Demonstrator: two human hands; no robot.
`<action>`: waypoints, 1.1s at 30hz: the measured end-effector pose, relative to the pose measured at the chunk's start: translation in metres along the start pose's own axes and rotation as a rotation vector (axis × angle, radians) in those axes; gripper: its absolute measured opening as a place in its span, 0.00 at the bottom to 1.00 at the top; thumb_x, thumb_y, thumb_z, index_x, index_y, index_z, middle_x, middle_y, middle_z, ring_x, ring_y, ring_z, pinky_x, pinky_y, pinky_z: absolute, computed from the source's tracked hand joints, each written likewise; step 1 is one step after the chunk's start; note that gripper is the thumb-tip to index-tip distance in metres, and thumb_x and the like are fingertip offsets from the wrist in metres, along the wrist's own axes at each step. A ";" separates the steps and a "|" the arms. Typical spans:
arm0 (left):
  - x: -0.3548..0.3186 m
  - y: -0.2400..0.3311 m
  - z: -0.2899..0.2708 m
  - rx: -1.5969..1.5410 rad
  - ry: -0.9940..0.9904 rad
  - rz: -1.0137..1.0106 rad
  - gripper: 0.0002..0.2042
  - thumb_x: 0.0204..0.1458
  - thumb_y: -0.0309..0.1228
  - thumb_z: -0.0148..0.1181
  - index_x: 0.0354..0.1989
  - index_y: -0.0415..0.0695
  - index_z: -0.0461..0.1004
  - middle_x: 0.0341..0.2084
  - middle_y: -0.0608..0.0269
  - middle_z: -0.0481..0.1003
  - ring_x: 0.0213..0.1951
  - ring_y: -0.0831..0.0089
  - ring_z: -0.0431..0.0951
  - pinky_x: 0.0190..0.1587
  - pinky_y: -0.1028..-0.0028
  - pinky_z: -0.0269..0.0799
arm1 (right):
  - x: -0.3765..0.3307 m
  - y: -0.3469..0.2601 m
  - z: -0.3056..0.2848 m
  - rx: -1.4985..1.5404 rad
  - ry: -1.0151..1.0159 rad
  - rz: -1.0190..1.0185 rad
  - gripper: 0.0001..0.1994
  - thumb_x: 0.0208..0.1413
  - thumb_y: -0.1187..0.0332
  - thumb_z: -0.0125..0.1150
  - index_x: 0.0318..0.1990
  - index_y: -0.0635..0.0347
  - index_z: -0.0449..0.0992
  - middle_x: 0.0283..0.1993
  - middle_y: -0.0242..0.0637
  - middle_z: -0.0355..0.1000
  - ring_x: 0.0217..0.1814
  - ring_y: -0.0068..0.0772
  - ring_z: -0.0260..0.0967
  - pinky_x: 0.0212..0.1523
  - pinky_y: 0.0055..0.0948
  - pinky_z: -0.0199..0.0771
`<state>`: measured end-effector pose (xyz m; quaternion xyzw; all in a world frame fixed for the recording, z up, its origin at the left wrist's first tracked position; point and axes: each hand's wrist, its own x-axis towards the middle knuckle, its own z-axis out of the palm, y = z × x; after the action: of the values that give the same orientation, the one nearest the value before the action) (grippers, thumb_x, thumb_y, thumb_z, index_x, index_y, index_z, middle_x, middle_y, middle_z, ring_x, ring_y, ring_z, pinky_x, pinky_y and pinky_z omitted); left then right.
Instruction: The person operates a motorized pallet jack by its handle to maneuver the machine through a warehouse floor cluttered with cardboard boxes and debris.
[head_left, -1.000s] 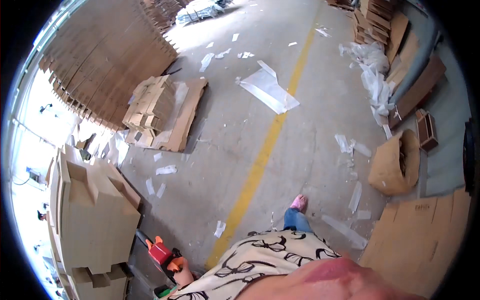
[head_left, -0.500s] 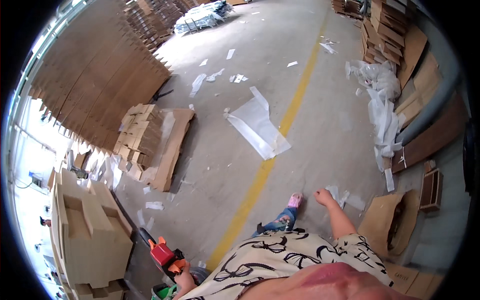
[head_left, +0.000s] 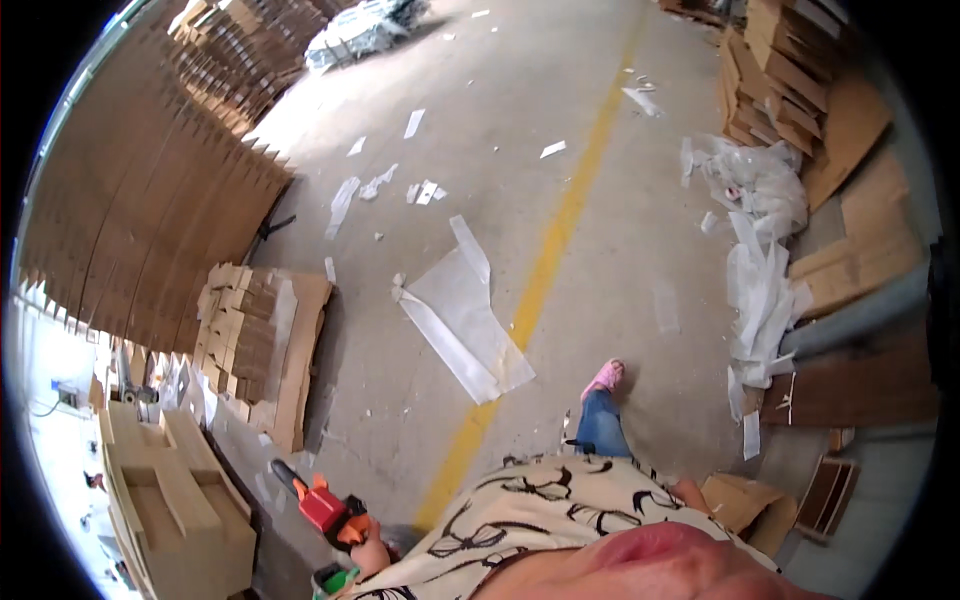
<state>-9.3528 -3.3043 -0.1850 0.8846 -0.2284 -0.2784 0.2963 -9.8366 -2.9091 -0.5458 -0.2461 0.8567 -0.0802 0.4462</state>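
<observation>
At the lower left, my left hand [head_left: 370, 552] is closed round the handle of a red-and-black hand tool [head_left: 322, 508] with orange parts; its exact kind I cannot make out. A dark, rounded piece [head_left: 284, 474] shows just beyond the tool. Close below that hand is a green-and-white object [head_left: 332, 580], partly cut off by the dark rim. Of my right arm only a bit of skin [head_left: 690, 494] shows beside my patterned shirt; the right hand is hidden. One foot in a pink shoe [head_left: 604, 378] is stretched forward on the floor.
Plastic sheeting [head_left: 465, 320] lies across the yellow floor line [head_left: 545, 265], with paper scraps beyond. To the left stand a tall cardboard stack [head_left: 130, 190], a loaded pallet [head_left: 290, 370] and tan blocks [head_left: 185, 500]. Crumpled plastic [head_left: 755, 190] and cardboard [head_left: 850, 130] line the right side.
The floor sheeting and pallet sit lower and farther left in view as I walk forward. My right hand has swung back out of sight. My left hand still grips the red tool.
</observation>
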 end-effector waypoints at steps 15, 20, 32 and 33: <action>-0.191 0.276 0.360 -0.139 -0.111 -0.082 0.14 0.40 0.40 0.67 0.24 0.46 0.70 0.09 0.72 0.60 0.09 0.76 0.59 0.12 0.75 0.56 | 0.467 -0.372 -0.519 -0.027 0.335 -0.299 0.17 0.50 0.56 0.47 0.30 0.61 0.75 0.33 0.49 0.72 0.36 0.49 0.71 0.39 0.43 0.69; -0.182 0.324 0.492 -0.215 -0.165 0.103 0.16 0.41 0.37 0.67 0.34 0.43 0.70 0.23 0.68 0.69 0.18 0.79 0.62 0.19 0.76 0.59 | 0.547 -0.417 -0.596 0.052 0.162 -0.321 0.15 0.48 0.58 0.50 0.26 0.61 0.75 0.28 0.49 0.73 0.30 0.44 0.71 0.33 0.41 0.69; -0.306 0.584 0.744 -0.025 0.064 -0.120 0.15 0.40 0.40 0.67 0.24 0.46 0.66 0.10 0.68 0.61 0.10 0.74 0.59 0.13 0.72 0.57 | 0.705 -0.176 -0.733 -0.247 -0.059 -0.324 0.12 0.43 0.60 0.56 0.33 0.55 0.78 0.32 0.42 0.73 0.38 0.46 0.69 0.38 0.41 0.68; -0.325 0.617 0.774 -0.018 0.057 -0.122 0.16 0.40 0.41 0.67 0.23 0.47 0.66 0.09 0.68 0.60 0.09 0.74 0.58 0.13 0.72 0.56 | 0.744 -0.183 -0.765 -0.253 -0.018 -0.346 0.12 0.43 0.59 0.56 0.33 0.54 0.78 0.32 0.42 0.73 0.38 0.47 0.70 0.38 0.42 0.68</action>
<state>-10.2269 -3.8710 -0.1844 0.9018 -0.1629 -0.2726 0.2932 -10.7450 -3.4976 -0.5696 -0.4442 0.8008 -0.0452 0.3991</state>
